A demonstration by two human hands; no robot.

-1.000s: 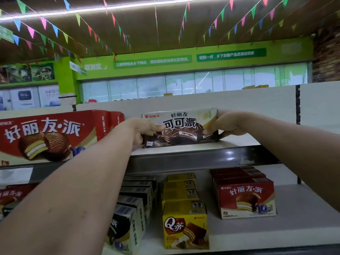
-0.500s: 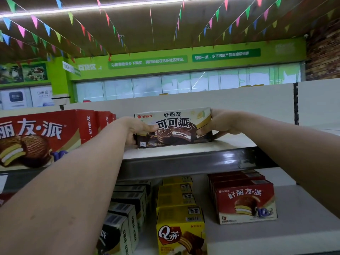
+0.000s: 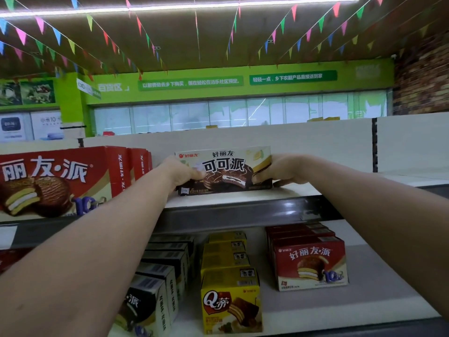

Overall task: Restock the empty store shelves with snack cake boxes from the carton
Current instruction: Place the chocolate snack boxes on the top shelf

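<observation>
The long dark cocoa-pie box (image 3: 224, 170), cream along its top with a chocolate cake pictured, stands front-out on the top shelf (image 3: 243, 193). My left hand (image 3: 181, 172) and right hand (image 3: 279, 170) each have a curled grip on one end, with the box between them.

A light strip (image 3: 170, 7) runs across the top above coloured pennants (image 3: 40, 23), with a green wall (image 3: 243, 90) and glass panels (image 3: 228, 115) mid-frame and brick (image 3: 422, 76) at upper right.
</observation>
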